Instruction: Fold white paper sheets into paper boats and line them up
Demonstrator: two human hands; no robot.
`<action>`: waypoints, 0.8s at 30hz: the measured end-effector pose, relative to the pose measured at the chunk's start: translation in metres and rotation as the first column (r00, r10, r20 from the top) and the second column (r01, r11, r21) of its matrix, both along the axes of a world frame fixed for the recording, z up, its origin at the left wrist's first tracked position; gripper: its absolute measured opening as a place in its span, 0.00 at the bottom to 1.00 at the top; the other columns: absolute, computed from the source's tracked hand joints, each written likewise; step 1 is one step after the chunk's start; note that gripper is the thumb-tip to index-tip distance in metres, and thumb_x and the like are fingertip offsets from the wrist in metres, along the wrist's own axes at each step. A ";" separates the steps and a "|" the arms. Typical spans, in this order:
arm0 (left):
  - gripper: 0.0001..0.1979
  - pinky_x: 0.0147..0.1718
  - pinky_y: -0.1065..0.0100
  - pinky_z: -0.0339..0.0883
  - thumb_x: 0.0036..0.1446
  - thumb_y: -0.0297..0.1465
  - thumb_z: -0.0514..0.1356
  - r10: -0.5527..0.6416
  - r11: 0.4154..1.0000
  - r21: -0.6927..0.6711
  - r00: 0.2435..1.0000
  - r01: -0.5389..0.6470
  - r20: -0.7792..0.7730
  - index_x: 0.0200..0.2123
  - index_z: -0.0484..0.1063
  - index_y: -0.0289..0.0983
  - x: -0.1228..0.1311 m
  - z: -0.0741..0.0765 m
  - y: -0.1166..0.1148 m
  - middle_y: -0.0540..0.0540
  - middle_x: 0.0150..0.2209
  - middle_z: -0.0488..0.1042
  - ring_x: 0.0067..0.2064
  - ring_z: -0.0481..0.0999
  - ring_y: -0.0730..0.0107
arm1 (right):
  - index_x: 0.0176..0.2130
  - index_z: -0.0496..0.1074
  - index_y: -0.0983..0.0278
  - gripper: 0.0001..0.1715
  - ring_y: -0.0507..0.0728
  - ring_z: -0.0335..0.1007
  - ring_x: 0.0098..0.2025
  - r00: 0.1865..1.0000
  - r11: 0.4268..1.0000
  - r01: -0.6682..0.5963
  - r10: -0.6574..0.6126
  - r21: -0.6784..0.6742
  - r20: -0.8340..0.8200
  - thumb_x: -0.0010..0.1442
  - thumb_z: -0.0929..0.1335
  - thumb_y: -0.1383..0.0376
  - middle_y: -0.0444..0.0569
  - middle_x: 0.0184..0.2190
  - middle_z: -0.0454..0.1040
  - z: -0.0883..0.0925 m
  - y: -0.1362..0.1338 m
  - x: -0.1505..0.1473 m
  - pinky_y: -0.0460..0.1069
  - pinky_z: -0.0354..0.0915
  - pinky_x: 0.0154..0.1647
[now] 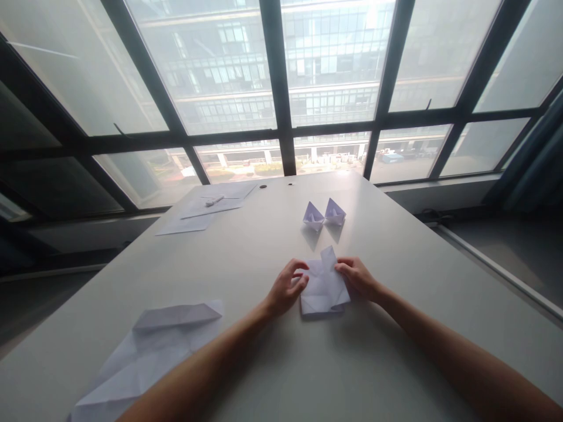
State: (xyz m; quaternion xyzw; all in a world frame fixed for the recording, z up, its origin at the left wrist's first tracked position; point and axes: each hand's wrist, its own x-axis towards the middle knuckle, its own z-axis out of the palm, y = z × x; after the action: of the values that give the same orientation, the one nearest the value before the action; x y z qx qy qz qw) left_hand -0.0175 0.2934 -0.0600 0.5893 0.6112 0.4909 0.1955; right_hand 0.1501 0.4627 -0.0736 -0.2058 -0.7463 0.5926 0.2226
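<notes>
A sheet of white paper (317, 287), folded to a small square with creases, lies on the table in front of me. One narrow flap stands up from its upper right part. My right hand (355, 274) pinches the paper at that flap's right side between thumb and fingers. At the left edge is my left hand (288, 287), its fingers curved and apart from the thumb, with the fingertips close to or touching the paper. Just beyond stand two folded paper boats (313, 218), side by side, with pointed peaks.
A large creased sheet of paper (153, 346) lies at the near left, partly behind my left forearm. Farther back on the left are several flat sheets (189, 224) with a small white object (214, 201) on top. The white table (246, 246) reaches to dark-framed windows (285, 88).
</notes>
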 end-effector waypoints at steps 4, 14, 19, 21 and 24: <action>0.17 0.59 0.54 0.61 0.66 0.37 0.55 -0.033 0.997 -0.082 0.903 -0.003 -0.428 0.56 0.70 0.44 0.005 0.003 -0.002 0.45 0.57 0.71 0.58 0.68 0.56 | 0.29 0.73 0.65 0.12 0.51 0.58 0.22 0.994 0.989 0.107 -0.109 -0.105 -0.012 0.52 0.65 0.60 0.41 0.21 0.68 0.004 0.012 0.004 0.45 0.55 0.23; 0.11 0.48 0.56 0.66 0.64 0.34 0.56 0.146 0.960 -0.088 0.746 -0.265 -0.650 0.35 0.79 0.41 0.003 0.006 -0.006 0.45 0.37 0.77 0.43 0.74 0.59 | 0.39 0.76 0.67 0.19 0.57 0.73 0.28 0.979 0.980 0.198 -0.196 -0.029 0.060 0.54 0.69 0.55 0.52 0.31 0.79 0.001 0.022 0.009 0.47 0.65 0.24; 0.14 0.56 0.54 0.64 0.63 0.32 0.57 0.065 0.984 -0.082 0.750 -0.157 -0.658 0.50 0.76 0.42 0.002 0.002 -0.005 0.44 0.53 0.74 0.55 0.71 0.56 | 0.35 0.75 0.65 0.15 0.54 0.67 0.23 0.950 0.935 0.254 -0.289 0.248 0.115 0.54 0.69 0.57 0.45 0.22 0.75 -0.010 0.019 0.002 0.46 0.59 0.22; 0.17 0.60 0.53 0.60 0.64 0.33 0.56 -0.004 0.989 -0.113 0.748 -0.095 -0.664 0.55 0.72 0.43 0.001 -0.002 -0.004 0.45 0.60 0.70 0.61 0.67 0.55 | 0.35 0.75 0.65 0.14 0.54 0.67 0.23 0.936 0.909 0.271 -0.326 0.317 0.132 0.54 0.69 0.57 0.45 0.22 0.74 -0.011 0.019 0.001 0.46 0.59 0.23; 0.21 0.63 0.52 0.58 0.65 0.36 0.55 -0.054 0.983 -0.165 0.732 -0.081 -0.679 0.60 0.68 0.43 0.000 -0.007 -0.004 0.44 0.63 0.66 0.64 0.62 0.53 | 0.35 0.75 0.64 0.12 0.54 0.69 0.25 0.932 0.893 0.267 -0.335 0.362 0.139 0.54 0.68 0.58 0.46 0.25 0.75 -0.011 0.019 0.001 0.47 0.61 0.26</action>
State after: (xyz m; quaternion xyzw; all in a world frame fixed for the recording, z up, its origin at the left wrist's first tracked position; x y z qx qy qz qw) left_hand -0.0179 0.2895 -0.0669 0.7029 0.6870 0.1840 0.0080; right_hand 0.1507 0.4817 -0.0845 -0.3362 -0.8137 0.3909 0.2685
